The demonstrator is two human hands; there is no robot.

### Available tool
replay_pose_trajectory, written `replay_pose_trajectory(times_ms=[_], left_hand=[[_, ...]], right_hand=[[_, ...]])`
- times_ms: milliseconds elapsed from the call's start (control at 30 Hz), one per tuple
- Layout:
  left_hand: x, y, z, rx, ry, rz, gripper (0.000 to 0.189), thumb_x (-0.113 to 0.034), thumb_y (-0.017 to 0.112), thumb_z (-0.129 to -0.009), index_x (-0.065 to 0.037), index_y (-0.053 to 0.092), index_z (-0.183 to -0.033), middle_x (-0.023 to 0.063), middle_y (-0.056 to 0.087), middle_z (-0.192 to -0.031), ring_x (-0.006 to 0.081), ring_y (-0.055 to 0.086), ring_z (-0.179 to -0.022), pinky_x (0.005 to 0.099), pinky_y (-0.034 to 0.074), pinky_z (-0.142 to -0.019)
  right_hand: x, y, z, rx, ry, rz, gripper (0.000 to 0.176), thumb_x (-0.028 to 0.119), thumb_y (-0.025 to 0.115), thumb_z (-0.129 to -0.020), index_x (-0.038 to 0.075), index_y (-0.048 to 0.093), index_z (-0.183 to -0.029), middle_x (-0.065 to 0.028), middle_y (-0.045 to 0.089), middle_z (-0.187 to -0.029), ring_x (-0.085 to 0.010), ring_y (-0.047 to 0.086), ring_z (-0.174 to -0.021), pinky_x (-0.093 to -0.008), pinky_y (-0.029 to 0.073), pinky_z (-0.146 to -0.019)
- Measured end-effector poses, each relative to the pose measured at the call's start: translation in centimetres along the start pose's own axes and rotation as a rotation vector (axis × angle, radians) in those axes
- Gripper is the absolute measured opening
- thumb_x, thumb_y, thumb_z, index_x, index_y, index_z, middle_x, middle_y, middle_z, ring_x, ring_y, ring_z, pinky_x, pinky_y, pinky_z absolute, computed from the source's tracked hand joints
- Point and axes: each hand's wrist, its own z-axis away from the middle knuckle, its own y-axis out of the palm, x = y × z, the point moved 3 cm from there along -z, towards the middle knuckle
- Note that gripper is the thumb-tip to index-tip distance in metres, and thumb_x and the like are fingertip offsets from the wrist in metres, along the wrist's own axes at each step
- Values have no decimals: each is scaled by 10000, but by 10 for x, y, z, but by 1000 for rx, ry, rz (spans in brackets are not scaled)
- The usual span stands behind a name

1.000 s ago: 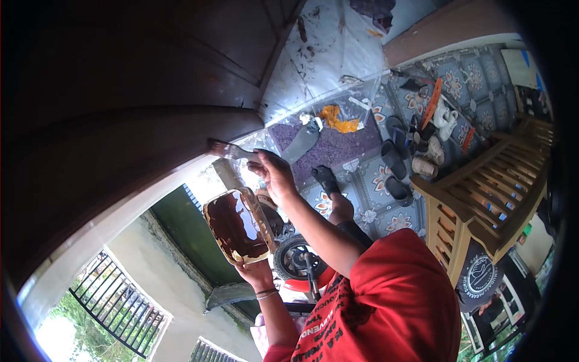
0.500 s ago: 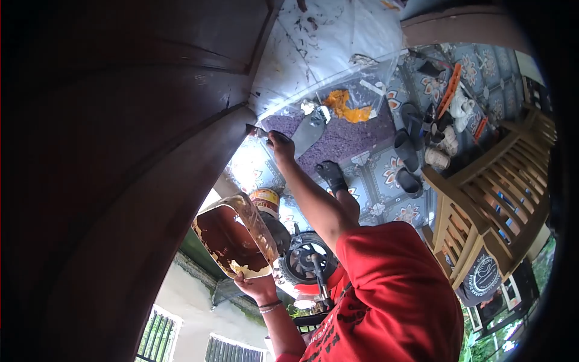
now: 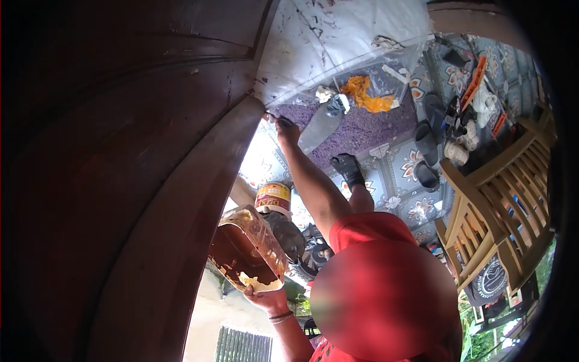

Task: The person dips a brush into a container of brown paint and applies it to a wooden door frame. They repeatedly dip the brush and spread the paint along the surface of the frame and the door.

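Evidently, the right hand (image 3: pixel 287 130) is reaching out, fingers curling round a mostly hidden paintbrush (image 3: pixel 269 116) near the dark-brown wooden panel's edge (image 3: pixel 256 108). The left hand (image 3: pixel 269 298) is gripping a paint-smeared, cream rectangular tub (image 3: pixel 256 247) at its lower rim. A round black printed item (image 3: pixel 487 281) is showing "DUKUH"; lettering on the yellow-and-maroon bucket (image 3: pixel 273 197) is remaining unclear.

In our left hand (image 3: pixel 269 300) we hold a paint-smeared tray (image 3: pixel 250 250) beside the dark door (image 3: pixel 151 157); our right hand (image 3: pixel 287 131) grips a mostly hidden brush (image 3: pixel 269 116) at the door's edge, near a purple mat (image 3: pixel 368 130)
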Motion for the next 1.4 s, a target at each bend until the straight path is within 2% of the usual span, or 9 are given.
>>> replay_pose_trajectory(times_ms=[200, 433, 500, 633, 700, 967, 1133, 1300, 1400], left_hand=[[-6, 1, 3, -18, 4, -86, 590, -384, 530, -737, -161, 455, -1278, 41, 518, -1248, 259, 474, -1159, 494, 363, -966], [-13, 9, 22, 22, -1, -43, 625, -396, 539, -728, -166, 432, -1299, 38, 509, -1262, 251, 470, -1165, 494, 379, -938], [-12, 5, 20, 27, 24, -80, 643, -402, 550, -721, -174, 425, -1309, 35, 512, -1263, 242, 486, -1152, 485, 399, -914], [-7, -7, 17, 49, -26, 11, 667, -352, 565, -728, -135, 401, -1337, 59, 479, -1316, 240, 445, -1208, 435, 338, -1026], [-4, -7, 12, 17, -17, -1, 672, -351, 570, -727, -138, 395, -1340, 56, 468, -1324, 243, 433, -1217, 433, 339, -1020], [-2, -6, -1, -5, -21, -9, 681, -367, 576, -726, -151, 388, -1344, 52, 458, -1332, 242, 427, -1218, 433, 340, -1007], [-4, -14, -1, -38, -19, -37, 687, -360, 584, -723, -159, 381, -1348, 54, 450, -1337, 241, 420, -1223, 436, 331, -1014], [-2, -11, 1, -5, -26, -14, 700, -352, 590, -720, -156, 368, -1354, 56, 448, -1338, 246, 421, -1224, 445, 325, -1018], [-2, -14, 0, -28, -3, -26, 693, -350, 589, -719, -155, 376, -1349, 58, 453, -1333, 247, 424, -1221, 445, 324, -1019]], right_hand=[[-21, -1, -3, 133, 62, -122, 261, 241, 739, -761, 52, 692, -934, -70, 695, -826, -146, 652, -744, -279, 499, -680], [48, -50, 48, 367, 210, -502, 254, 71, 686, -809, -12, 625, -1042, -69, 656, -900, -112, 615, -722, -215, 516, -646], [47, -46, 39, 362, 122, -412, 231, 112, 694, -810, 11, 650, -1013, -52, 665, -851, -100, 621, -723, -213, 507, -657], [43, -29, 19, 264, -112, 108, 236, 208, 702, -795, 39, 685, -959, -44, 691, -795, -103, 649, -755, -243, 501, -704], [35, -22, 8, 191, -246, 136, 261, 257, 712, -769, 78, 686, -956, -144, 680, -843, -238, 678, -786, -342, 505, -671], [1, -4, -7, 132, -58, -110, 231, 119, 718, -762, 62, 684, -983, -83, 699, -901, -161, 664, -794, -274, 508, -715], [1, -23, -5, 364, 176, -540, 258, 8, 670, -787, 5, 633, -1042, -18, 642, -800, -76, 574, -653, -197, 468, -597], [-9, -10, -17, 299, 132, -434, 226, 15, 680, -784, 12, 645, -1008, -15, 636, -771, -65, 564, -647, -181, 454, -584], [12, -7, -7, 191, 119, -173, 260, 68, 693, -786, -2, 648, -1032, -80, 690, -957, -94, 632, -823, -233, 495, -737]])
